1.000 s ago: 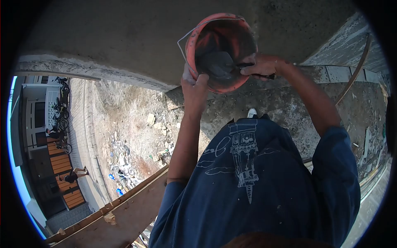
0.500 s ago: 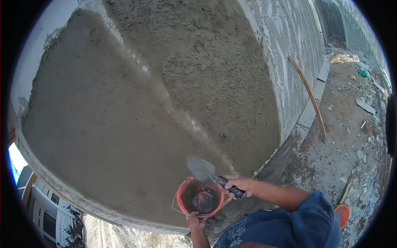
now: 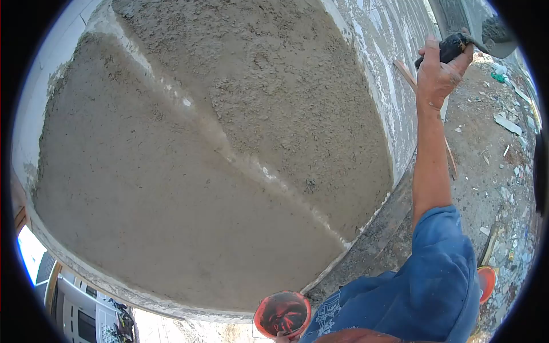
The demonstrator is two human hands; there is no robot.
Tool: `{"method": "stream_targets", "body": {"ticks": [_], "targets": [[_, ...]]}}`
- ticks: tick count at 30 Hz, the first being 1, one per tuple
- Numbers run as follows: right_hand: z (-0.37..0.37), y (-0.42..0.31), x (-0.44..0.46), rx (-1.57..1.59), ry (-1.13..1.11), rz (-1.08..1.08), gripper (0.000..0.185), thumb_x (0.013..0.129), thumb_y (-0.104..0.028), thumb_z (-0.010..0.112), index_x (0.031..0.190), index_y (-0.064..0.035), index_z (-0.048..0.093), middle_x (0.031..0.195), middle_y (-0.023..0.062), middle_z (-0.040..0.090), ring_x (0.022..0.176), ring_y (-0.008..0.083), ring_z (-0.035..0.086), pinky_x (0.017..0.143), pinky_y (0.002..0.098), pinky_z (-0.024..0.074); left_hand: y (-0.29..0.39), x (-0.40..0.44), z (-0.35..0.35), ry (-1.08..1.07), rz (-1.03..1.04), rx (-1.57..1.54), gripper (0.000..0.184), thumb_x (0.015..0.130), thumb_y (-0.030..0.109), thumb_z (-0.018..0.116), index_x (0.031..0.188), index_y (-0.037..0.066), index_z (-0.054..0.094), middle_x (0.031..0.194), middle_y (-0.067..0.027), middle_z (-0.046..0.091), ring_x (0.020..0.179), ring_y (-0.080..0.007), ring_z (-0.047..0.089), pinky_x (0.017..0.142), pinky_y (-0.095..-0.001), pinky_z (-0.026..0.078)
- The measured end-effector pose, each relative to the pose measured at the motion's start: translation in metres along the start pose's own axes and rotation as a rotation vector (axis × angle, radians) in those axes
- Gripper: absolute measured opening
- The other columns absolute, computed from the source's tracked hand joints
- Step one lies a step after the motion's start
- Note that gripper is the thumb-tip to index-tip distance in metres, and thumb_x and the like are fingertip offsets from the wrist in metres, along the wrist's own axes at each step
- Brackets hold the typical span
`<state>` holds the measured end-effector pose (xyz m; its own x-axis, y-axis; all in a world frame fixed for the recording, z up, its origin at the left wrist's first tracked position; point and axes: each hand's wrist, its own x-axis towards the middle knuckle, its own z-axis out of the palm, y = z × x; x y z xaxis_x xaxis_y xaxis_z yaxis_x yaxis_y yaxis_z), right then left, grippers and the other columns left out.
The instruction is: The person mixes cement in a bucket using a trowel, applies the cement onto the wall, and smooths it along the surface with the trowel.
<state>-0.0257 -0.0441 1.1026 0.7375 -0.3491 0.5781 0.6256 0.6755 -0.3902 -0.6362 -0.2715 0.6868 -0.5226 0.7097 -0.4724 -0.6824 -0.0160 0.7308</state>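
Observation:
My right hand [image 3: 441, 74] is raised at the upper right, its fingers wrapped round the black handle of a trowel [image 3: 496, 40] that carries some grey mortar. Low in the view, my left hand [image 3: 283, 336] grips the near rim of a red bucket [image 3: 260, 320]; only a few of its fingers show. Dark residue coats the inside of the bucket. Beyond both hands stands a wall [image 3: 171, 217] with smooth plaster at the lower left and rough mortar at the upper right, divided by a pale diagonal strip.
A wooden strip [image 3: 450, 154] leans near the streaked wall at the right. Rubble and broken pieces lie on the ground [image 3: 474, 171]. Another red bucket [image 3: 486, 284] sits beside my right sleeve. A white building [image 3: 80, 314] is at the lower left.
My right hand has lifted the trowel from the bucket up to the upper right. The bucket and my left hand are lower in view. The view has tilted from the ground up to the wall.

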Motion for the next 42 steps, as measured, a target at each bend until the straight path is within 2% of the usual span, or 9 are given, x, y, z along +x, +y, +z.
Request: {"method": "stream_targets", "body": {"ticks": [5,7,13,17,21,26,30,37,42], "targets": [[0.046,0.084,-0.049,-0.357,0.298,-0.238,0.067,0.084,-0.017,0.070,0.141,-0.0016,0.040,0.093,0.0115,0.066,0.072,0.0228,0.068,0.068,0.0333,0.0547,0.010,-0.035,0.050,0.068,0.117,0.097,0.066,0.077,-0.001,0.048,0.140,0.006,0.035,0.123,-0.0210,0.053,0.101,-0.0414,0.065,0.077,-0.0621,0.060],[0.092,0.106,-0.113,-0.359,0.125,0.098,0.066,0.082,-0.015,0.067,0.141,-0.0018,0.041,0.093,0.0190,0.069,0.076,0.0329,0.070,0.068,0.0414,0.0553,0.011,-0.044,0.064,0.086,0.149,0.127,0.065,0.077,-0.001,0.048,0.140,0.006,0.035,0.122,-0.0206,0.054,0.101,-0.0410,0.065,0.077,-0.0619,0.060],[0.001,-0.045,-0.320,0.215,-1.858,0.307,0.065,0.077,-0.018,0.062,0.140,-0.0254,0.047,0.086,0.0203,0.068,0.082,0.0387,0.068,0.073,0.0507,0.0540,0.011,-0.055,0.097,0.111,0.236,0.216,0.063,0.077,0.001,0.049,0.139,0.005,0.037,0.120,-0.0194,0.055,0.100,-0.0396,0.065,0.077,-0.0615,0.060],[-0.076,-0.074,-0.368,0.652,-2.025,0.210,0.056,0.083,-0.023,0.065,0.137,-0.0227,0.052,0.090,0.0168,0.070,0.086,0.0396,0.067,0.077,0.0504,0.0530,0.010,-0.036,0.119,0.001,0.261,0.273,0.066,0.078,-0.002,0.049,0.141,0.007,0.033,0.126,-0.0190,0.051,0.101,-0.0352,0.064,0.076,-0.0487,0.062],[-0.078,-0.070,-0.340,0.136,-2.627,-0.148,0.045,0.085,-0.028,0.068,0.127,-0.0134,0.060,0.103,0.0162,0.069,0.101,0.0392,0.066,0.084,0.0500,0.0523,0.004,-0.032,0.164,-0.093,0.394,0.292,0.068,0.078,-0.008,0.046,0.144,0.003,0.031,0.135,-0.0198,0.045,0.114,-0.0347,0.057,0.089,-0.0481,0.058],[-0.088,-0.091,-0.340,0.226,-2.727,-0.271,0.033,0.085,-0.020,0.064,0.117,-0.0128,0.065,0.100,0.0142,0.069,0.097,0.0372,0.067,0.082,0.0502,0.0529,0.003,-0.045,0.212,-0.189,0.539,0.417,0.058,0.080,-0.005,0.048,0.138,-0.003,0.040,0.124,-0.0148,0.053,0.107,-0.0223,0.058,0.090,-0.0339,0.050],[-0.051,-0.087,-0.356,0.167,-2.108,-0.539,0.040,0.084,-0.017,0.065,0.123,-0.0152,0.061,0.093,0.0161,0.071,0.093,0.0324,0.070,0.079,0.0450,0.0549,0.003,-0.047,0.222,-0.219,0.637,0.496,0.054,0.081,-0.004,0.049,0.135,-0.005,0.042,0.122,-0.0144,0.055,0.108,-0.0200,0.057,0.093,-0.0310,0.048],[-0.029,-0.071,-0.396,0.005,-2.612,-0.341,0.044,0.084,-0.026,0.067,0.125,-0.0093,0.060,0.082,0.0141,0.069,0.074,0.0306,0.070,0.066,0.0435,0.0563,0.018,-0.061,0.240,-0.225,0.771,0.595,0.049,0.081,-0.001,0.049,0.130,-0.006,0.048,0.111,-0.0113,0.060,0.097,-0.0162,0.056,0.089,-0.0282,0.045],[-0.016,-0.036,-0.387,-0.189,-3.144,0.694,0.055,0.091,-0.041,0.064,0.138,-0.0127,0.054,0.068,0.0040,0.059,0.047,0.0133,0.054,0.044,0.0325,0.0471,0.024,-0.074,0.230,-0.290,0.779,0.748,0.046,0.082,0.001,0.051,0.128,-0.005,0.050,0.109,-0.0104,0.060,0.096,-0.0152,0.056,0.088,-0.0279,0.045]]}}
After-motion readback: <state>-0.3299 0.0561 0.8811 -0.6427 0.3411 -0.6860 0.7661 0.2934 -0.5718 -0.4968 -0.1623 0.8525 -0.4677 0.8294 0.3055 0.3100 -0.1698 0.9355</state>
